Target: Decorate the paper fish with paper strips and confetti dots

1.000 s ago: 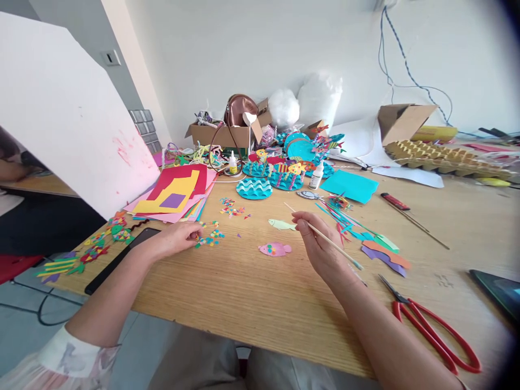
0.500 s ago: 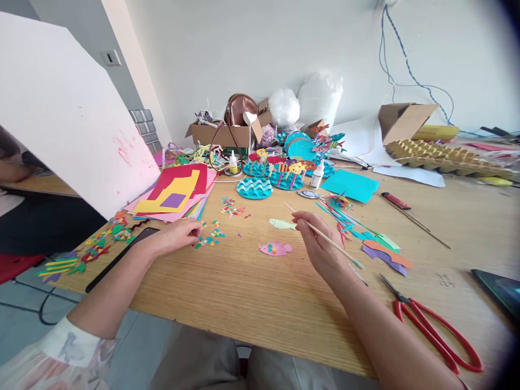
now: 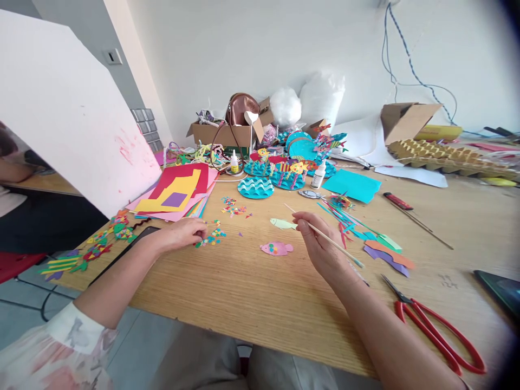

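Woodgrain tabletop [image 3: 227, 292], slim stick [image 3: 336, 245], paper fish [image 3: 280, 248]

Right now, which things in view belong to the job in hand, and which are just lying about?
Likely in the job:
thin stick, in right hand
paper dots, beside left hand
pink fish, dots on it

Likely just lying about:
brown bag
egg trays
white fluff

Bright, diffuse light washes the wall [image 3: 260, 43] at 12 o'clock and leaves a pale sheen on the table [image 3: 439, 222] toward 3 o'clock; the lap [image 3: 195, 357] at 6 o'clock is dimmer. Wide-angle distortion stretches the sleeve [image 3: 57, 352] at 8 o'clock, while dark vignetting and blur soften the tablet [image 3: 498, 292] between 3 and 4 o'clock.
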`<state>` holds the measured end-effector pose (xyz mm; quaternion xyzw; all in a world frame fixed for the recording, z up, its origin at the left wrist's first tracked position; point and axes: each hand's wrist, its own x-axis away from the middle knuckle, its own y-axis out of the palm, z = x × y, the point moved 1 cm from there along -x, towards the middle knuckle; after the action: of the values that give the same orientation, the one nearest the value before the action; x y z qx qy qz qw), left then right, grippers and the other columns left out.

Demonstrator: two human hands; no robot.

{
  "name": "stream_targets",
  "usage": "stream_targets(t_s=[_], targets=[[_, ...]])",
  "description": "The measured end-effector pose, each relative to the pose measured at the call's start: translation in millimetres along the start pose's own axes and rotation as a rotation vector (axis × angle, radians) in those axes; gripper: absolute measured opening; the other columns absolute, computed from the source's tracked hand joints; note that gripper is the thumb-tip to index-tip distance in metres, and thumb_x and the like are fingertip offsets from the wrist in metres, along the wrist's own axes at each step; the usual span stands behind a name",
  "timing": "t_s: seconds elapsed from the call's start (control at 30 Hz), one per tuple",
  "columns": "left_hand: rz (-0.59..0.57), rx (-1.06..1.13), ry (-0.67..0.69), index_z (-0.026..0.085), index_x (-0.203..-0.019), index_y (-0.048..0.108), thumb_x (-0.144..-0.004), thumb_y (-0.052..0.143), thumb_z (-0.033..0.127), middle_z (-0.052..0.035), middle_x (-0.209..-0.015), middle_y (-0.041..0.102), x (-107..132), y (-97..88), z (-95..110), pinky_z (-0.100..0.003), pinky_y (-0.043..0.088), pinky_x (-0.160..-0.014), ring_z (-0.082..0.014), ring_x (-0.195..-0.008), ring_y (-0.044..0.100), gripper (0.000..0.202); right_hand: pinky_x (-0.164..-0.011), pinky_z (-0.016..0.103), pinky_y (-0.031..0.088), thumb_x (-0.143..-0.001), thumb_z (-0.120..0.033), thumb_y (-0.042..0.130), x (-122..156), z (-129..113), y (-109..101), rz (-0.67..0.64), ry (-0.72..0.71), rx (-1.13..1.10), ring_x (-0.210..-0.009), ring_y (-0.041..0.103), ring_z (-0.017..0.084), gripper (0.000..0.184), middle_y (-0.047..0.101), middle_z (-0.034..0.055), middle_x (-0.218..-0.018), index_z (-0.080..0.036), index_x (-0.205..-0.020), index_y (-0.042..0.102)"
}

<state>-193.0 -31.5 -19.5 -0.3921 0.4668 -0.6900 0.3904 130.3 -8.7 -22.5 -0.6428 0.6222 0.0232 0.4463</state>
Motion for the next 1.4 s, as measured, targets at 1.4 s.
stream_targets(t_s=[1.4], targets=[[0.181, 0.315, -0.226, 0.018, -0.075, 0.054, -0.063, 0.047, 0.032, -0.0016, -0.074, 0.061, -2.3, -5.7, -0.7, -0.026, 0.044, -0.063, -0.0172, -0.069, 0.057, 0.021, -0.069, 0.028, 0.045, -0.087, -0.029, 0.039, -1.2, -6.3, -2.4, -0.016, 0.009, -0.007, -0.081, 0.061, 0.018, 0.024, 0.065, 0.0072, -0.087, -0.018, -0.094, 0.059]])
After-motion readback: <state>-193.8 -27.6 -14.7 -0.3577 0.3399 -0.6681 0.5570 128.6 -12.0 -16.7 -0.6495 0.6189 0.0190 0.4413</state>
